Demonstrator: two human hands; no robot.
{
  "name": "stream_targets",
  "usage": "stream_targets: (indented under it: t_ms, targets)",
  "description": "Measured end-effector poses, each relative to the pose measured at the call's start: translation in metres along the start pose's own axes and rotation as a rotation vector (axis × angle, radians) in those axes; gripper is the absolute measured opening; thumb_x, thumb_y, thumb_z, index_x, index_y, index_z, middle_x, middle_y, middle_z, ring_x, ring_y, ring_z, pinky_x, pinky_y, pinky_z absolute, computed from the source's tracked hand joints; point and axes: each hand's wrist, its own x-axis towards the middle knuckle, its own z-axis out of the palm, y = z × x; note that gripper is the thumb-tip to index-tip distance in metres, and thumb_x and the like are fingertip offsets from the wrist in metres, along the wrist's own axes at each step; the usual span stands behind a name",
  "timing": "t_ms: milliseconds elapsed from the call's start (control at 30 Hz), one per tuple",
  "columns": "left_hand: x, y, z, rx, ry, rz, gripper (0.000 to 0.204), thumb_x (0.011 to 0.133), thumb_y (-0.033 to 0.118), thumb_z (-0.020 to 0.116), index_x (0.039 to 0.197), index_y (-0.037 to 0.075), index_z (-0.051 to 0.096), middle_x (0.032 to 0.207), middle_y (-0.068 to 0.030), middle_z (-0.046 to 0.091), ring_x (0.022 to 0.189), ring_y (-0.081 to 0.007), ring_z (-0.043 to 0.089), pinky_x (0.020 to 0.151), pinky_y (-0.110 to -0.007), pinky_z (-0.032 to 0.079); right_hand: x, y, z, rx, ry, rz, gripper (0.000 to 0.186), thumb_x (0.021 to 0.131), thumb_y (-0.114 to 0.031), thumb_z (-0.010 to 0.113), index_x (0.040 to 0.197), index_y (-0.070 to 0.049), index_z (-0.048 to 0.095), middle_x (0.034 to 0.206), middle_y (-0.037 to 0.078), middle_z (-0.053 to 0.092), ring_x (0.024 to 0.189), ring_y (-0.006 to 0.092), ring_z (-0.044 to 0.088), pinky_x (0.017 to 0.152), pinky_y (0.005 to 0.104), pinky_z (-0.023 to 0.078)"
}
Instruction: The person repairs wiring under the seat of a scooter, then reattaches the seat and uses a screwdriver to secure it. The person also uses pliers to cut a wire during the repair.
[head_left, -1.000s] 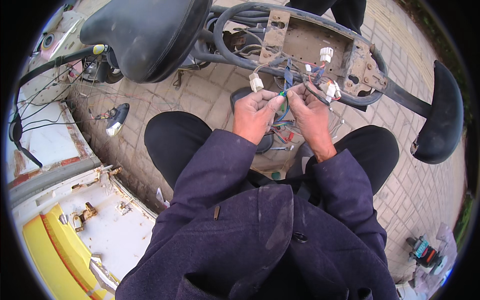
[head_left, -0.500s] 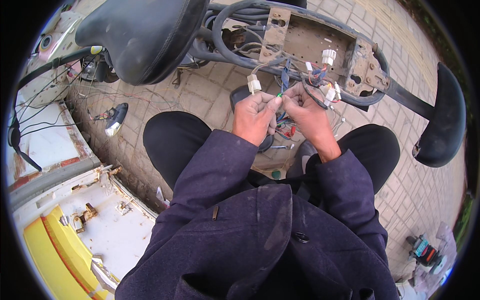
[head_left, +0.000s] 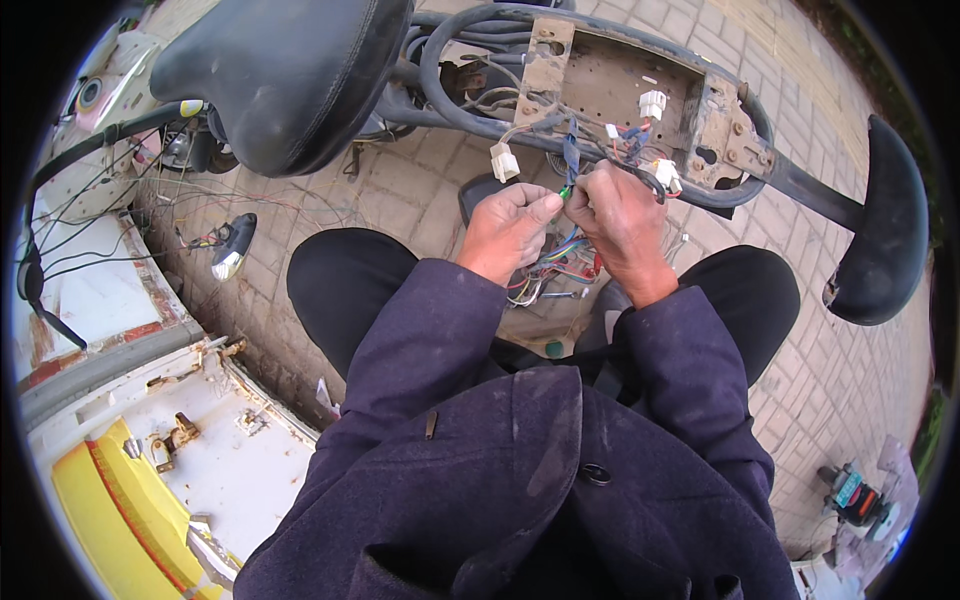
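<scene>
My left hand is closed in a pinch, thumb against forefinger, on a small bright green wire end. Close beside it, my right hand is curled with its fingertips at the same spot; what lies inside its fingers is mostly hidden. A blue-wrapped wire bundle comes down from the frame to my fingertips. Loose coloured wires hang below my hands. One white plug connector dangles left of the bundle, and another white connector sits to its right.
The rusty bike frame with its open metal box spans the far side. A black saddle is at far left, a black pad at right. White and yellow panels lie at left. Small metal wrench lies below my hands.
My right hand has turned and risen slightly, showing more of its back. My left hand has shifted a little, still pinching. More of the coloured wires below shows between my hands.
</scene>
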Motion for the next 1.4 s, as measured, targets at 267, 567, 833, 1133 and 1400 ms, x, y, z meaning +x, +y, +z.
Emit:
stream_targets:
  t_ms: [267, 567, 833, 1133, 1400]
  targets:
    - [-0.003, 0.0, -0.006, -0.043, -0.039, -0.062, 0.032, 0.105, 0.032, 0.053, 0.11, 0.002, 0.062, 0.059, -0.0013, 0.053, 0.044, -0.0094, 0.046, 0.04, -0.02, 0.03, -0.007, -0.024, -0.016, 0.773, -0.102, 0.739, 0.01, 0.094, -0.008, 0.068, 0.099, 0.001, 0.067, 0.078, 0.004, 0.067, 0.069, 0.0094, 0.058, 0.063, 0.0258, 0.049]
    - [0.006, -0.007, -0.007, -0.086, 0.069, -0.025, 0.025, 0.103, 0.026, 0.058, 0.112, 0.003, 0.058, 0.088, -0.0129, 0.073, 0.069, -0.0192, 0.073, 0.043, -0.019, 0.043, -0.027, -0.037, -0.019, 0.989, -0.329, 0.935, 0.025, 0.104, -0.02, 0.052, 0.115, -0.001, 0.063, 0.074, 0.003, 0.062, 0.056, 0.0064, 0.052, 0.051, 0.0236, 0.041]
    - [0.005, -0.004, 0.002, 0.19, 0.179, 0.154, 0.02, 0.097, 0.018, 0.067, 0.109, 0.003, 0.063, 0.098, -0.0091, 0.072, 0.081, -0.014, 0.071, 0.052, -0.022, 0.051, -0.024, -0.032, -0.014, 1.413, -0.405, 1.142, 0.047, 0.104, -0.027, 0.053, 0.143, -0.001, 0.048, 0.103, 0.007, 0.068, 0.058, 0.0055, 0.052, 0.052, 0.0214, 0.04]
    - [0.013, -0.002, 0.002, 0.607, 0.292, 0.274, 0.012, 0.09, 0.01, 0.069, 0.094, 0.0, 0.066, 0.085, -0.0047, 0.067, 0.075, -0.0119, 0.064, 0.065, -0.028, 0.051, -0.034, -0.028, -0.002, 1.33, -0.415, 1.092, 0.032, 0.102, -0.023, 0.059, 0.123, 0.001, 0.063, 0.098, 0.006, 0.069, 0.059, 0.0082, 0.059, 0.053, 0.0208, 0.045]
    - [0.011, -0.019, -0.001, 0.064, 0.157, 0.232, 0.017, 0.09, 0.012, 0.068, 0.101, 0.002, 0.059, 0.084, -0.0014, 0.059, 0.07, -0.0072, 0.051, 0.056, -0.021, 0.037, -0.036, -0.029, -0.003, 0.809, -0.271, 0.82, 0.02, 0.096, -0.021, 0.063, 0.102, -0.004, 0.071, 0.078, 0.007, 0.071, 0.059, 0.0121, 0.067, 0.054, 0.0293, 0.049]
